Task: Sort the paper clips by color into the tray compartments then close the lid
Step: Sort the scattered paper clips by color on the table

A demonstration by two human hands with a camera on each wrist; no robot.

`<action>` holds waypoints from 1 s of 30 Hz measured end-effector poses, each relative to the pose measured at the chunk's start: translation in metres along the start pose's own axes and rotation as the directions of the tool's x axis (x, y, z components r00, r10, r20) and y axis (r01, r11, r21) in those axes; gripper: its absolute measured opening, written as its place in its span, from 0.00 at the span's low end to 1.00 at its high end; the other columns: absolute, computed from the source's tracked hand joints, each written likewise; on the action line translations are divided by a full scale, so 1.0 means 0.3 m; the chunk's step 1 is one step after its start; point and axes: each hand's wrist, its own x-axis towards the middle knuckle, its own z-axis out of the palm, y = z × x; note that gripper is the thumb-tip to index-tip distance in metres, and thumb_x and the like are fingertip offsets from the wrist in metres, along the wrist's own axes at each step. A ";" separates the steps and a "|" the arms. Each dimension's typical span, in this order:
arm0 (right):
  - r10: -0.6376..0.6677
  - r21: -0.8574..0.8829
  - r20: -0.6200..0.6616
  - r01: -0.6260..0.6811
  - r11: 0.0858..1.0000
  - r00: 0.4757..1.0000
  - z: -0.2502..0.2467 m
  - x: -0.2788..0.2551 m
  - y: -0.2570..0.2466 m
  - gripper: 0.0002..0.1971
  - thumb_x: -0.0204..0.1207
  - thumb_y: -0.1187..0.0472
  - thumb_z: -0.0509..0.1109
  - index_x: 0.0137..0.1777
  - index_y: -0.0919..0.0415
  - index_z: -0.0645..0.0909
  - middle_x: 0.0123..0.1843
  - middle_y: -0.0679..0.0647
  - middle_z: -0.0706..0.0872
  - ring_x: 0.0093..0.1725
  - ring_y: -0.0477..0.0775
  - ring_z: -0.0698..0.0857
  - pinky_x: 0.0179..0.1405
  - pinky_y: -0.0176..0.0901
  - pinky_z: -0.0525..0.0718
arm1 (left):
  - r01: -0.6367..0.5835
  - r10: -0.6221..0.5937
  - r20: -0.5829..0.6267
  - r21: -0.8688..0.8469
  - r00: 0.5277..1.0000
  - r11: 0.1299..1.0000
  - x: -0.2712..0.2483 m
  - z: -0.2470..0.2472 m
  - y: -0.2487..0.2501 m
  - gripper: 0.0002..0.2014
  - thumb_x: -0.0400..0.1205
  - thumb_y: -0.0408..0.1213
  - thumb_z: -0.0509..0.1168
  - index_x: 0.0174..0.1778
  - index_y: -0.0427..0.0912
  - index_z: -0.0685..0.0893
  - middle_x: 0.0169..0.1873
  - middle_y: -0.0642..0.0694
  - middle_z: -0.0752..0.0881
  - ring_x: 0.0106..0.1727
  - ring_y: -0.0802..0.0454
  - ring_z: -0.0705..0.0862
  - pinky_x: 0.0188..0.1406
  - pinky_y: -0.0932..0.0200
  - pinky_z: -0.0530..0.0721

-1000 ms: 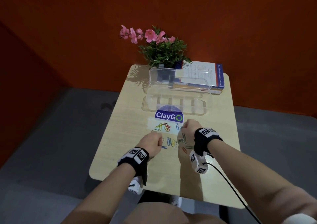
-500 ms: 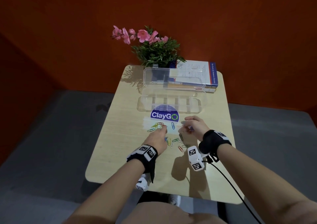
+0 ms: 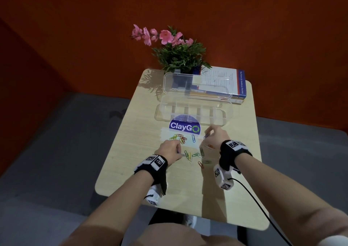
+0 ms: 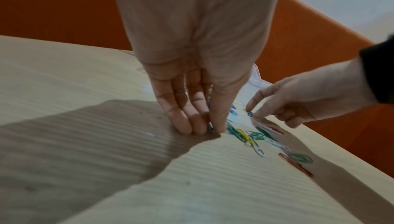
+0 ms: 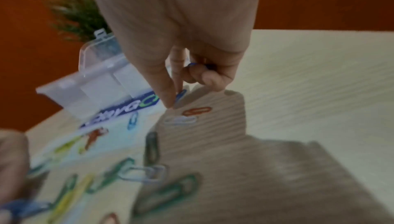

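Note:
Several coloured paper clips lie loose on the table: a red and yellow cluster [image 3: 180, 138], a blue clip [image 3: 193, 138], green ones [image 3: 195, 154] and a red one [image 3: 200, 164]. My left hand [image 3: 178, 153] is at the left of the pile, fingertips [image 4: 199, 130] down on the table, pinching a blue clip [image 4: 210, 127]. My right hand [image 3: 207, 135] pinches a blue clip [image 5: 180, 95] between thumb and forefinger, right of the pile. Its curled fingers hold another blue clip [image 5: 193, 64]. The clear tray [image 3: 224, 114] stands beyond, its lid [image 3: 166, 83] raised open. I see no clips in its compartments.
A round ClayGo sticker [image 3: 183, 126] lies between the tray and the clips. A potted plant with pink flowers [image 3: 178, 57] and a book [image 3: 239, 83] stand at the table's far edge, behind the lid. The small wooden table [image 3: 131, 161] has rounded corners and floor around it.
Both hands have gone from fists resting among the clips to pinching clips. The right hand has shifted a little forward and right. The head view has tilted slightly.

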 end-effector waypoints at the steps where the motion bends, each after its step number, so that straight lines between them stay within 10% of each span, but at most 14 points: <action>1: -0.042 -0.045 0.001 0.042 0.998 0.999 0.001 0.000 0.013 0.07 0.69 0.66 0.68 0.46 0.56 0.79 0.41 0.56 0.85 0.46 0.63 0.86 0.38 0.42 0.76 | -0.015 0.015 0.007 0.001 1.000 1.000 0.000 -0.004 -0.002 0.16 0.72 0.32 0.73 0.26 0.51 0.73 0.28 0.58 0.77 0.38 0.50 0.80 0.44 0.51 0.86; 7: -0.168 -0.299 -0.012 0.157 0.941 0.986 -0.003 0.001 0.014 0.08 0.76 0.61 0.64 0.51 0.63 0.80 0.53 0.62 0.87 0.51 0.65 0.84 0.43 0.43 0.75 | -0.045 0.043 -0.024 -0.118 0.999 0.992 0.015 -0.048 0.048 0.10 0.72 0.34 0.75 0.31 0.42 0.80 0.25 0.51 0.82 0.28 0.54 0.82 0.30 0.60 0.84; 12: -0.072 -0.376 0.075 0.095 0.922 0.995 0.005 -0.003 0.011 0.14 0.80 0.62 0.57 0.61 0.67 0.74 0.61 0.66 0.84 0.60 0.67 0.83 0.54 0.51 0.79 | -0.080 0.077 -0.138 -0.019 0.988 0.997 0.067 -0.036 0.141 0.08 0.76 0.38 0.72 0.41 0.38 0.82 0.46 0.43 0.86 0.49 0.45 0.87 0.53 0.46 0.87; 22: -0.011 -0.087 -0.078 0.004 0.996 0.997 -0.002 -0.037 0.086 0.03 0.69 0.64 0.66 0.42 0.61 0.80 0.47 0.58 0.85 0.49 0.61 0.82 0.44 0.40 0.75 | -0.269 0.286 0.004 0.355 0.958 0.896 0.144 0.026 0.220 0.10 0.82 0.27 0.63 0.58 0.34 0.79 0.61 0.38 0.81 0.64 0.41 0.76 0.62 0.51 0.76; 30: 0.009 0.127 -0.167 0.012 0.992 0.986 -0.018 -0.045 0.122 0.11 0.68 0.71 0.64 0.30 0.56 0.71 0.47 0.60 0.90 0.47 0.60 0.84 0.40 0.39 0.74 | -0.201 0.222 -0.063 0.240 0.973 0.950 0.151 0.030 0.213 0.07 0.77 0.24 0.63 0.42 0.40 0.79 0.52 0.40 0.84 0.57 0.41 0.80 0.53 0.51 0.79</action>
